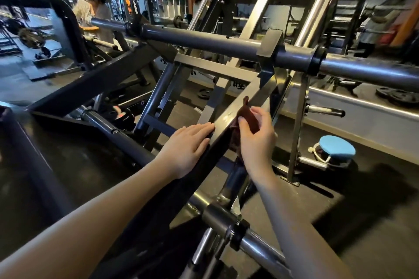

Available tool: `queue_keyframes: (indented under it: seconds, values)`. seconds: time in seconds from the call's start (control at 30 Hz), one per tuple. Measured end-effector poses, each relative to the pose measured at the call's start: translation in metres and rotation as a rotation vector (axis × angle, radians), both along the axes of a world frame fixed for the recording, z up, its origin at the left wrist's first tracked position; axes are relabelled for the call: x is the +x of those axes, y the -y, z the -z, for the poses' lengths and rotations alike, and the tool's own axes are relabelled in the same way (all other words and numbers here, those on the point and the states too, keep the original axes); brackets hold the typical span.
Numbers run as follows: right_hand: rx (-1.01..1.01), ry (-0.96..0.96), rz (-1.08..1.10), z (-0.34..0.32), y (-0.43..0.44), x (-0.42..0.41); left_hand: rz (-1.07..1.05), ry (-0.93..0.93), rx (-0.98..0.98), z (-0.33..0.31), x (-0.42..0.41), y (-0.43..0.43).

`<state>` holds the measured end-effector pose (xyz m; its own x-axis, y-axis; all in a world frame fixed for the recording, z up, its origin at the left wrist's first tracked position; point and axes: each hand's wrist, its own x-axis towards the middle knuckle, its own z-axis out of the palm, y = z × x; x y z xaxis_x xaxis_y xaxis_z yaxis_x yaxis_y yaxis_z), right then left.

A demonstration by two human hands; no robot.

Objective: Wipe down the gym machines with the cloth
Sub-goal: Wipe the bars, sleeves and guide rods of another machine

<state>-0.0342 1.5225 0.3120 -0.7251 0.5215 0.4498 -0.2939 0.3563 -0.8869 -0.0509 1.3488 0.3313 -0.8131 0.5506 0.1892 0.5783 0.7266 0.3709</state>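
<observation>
Most of the dark red cloth (247,112) is hidden behind the right hand (258,140), whose thumb and fingers pinch it. Its lower folds are lost in the shadow beside the slanted beam (226,119). The cloth sits at centre frame on the beam's right edge, its long axis nearly upright, one corner pointing up. The left hand (186,149) lies flat on the beam, fingers straight and together.
</observation>
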Motion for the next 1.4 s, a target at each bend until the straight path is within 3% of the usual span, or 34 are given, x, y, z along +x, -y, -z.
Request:
queue_keyframes:
  seconds: [0.2, 0.27, 0.4, 0.47, 0.6, 0.7, 0.83, 0.93, 1.07, 1.13, 1.27, 1.4]
  values:
    - [0.597, 0.073, -0.114, -0.016, -0.025, -0.064, -0.069, 0.025, 0.014, 0.002, 0.004, -0.011]
    - [0.711, 0.088, -0.094, -0.021, -0.043, -0.086, -0.087, 0.026, 0.031, 0.004, 0.007, -0.013]
    - [0.642, 0.147, -0.005, -0.037, -0.063, -0.11, -0.113, 0.043, 0.001, 0.004, 0.008, -0.011]
    - [0.623, 0.087, -0.075, -0.026, -0.046, -0.094, -0.125, 0.042, -0.01, 0.003, 0.009, -0.013]
    - [0.803, -0.061, -0.29, -0.001, -0.029, -0.056, -0.173, 0.04, -0.042, 0.002, 0.011, -0.016]
    - [0.963, -0.06, -0.236, -0.015, -0.05, -0.08, -0.172, 0.024, -0.038, 0.004, 0.013, -0.015]
    - [0.828, 0.065, -0.058, -0.03, -0.061, -0.101, -0.179, 0.015, -0.025, 0.004, 0.014, -0.015]
    - [0.799, -0.015, -0.181, -0.008, -0.034, -0.067, -0.183, 0.017, -0.022, 0.005, 0.013, -0.015]
    - [0.988, -0.077, -0.344, -0.01, -0.04, -0.06, -0.19, 0.013, -0.028, 0.006, 0.014, -0.015]
    - [1.006, -0.043, -0.294, -0.025, -0.054, -0.083, -0.181, 0.013, -0.024, 0.006, 0.013, -0.014]
    - [0.77, 0.068, -0.082, -0.024, -0.049, -0.085, -0.187, 0.007, -0.021, 0.006, 0.014, -0.015]
    - [0.869, -0.011, -0.273, -0.002, -0.038, -0.052, -0.19, 0.021, -0.026, 0.005, 0.014, -0.016]
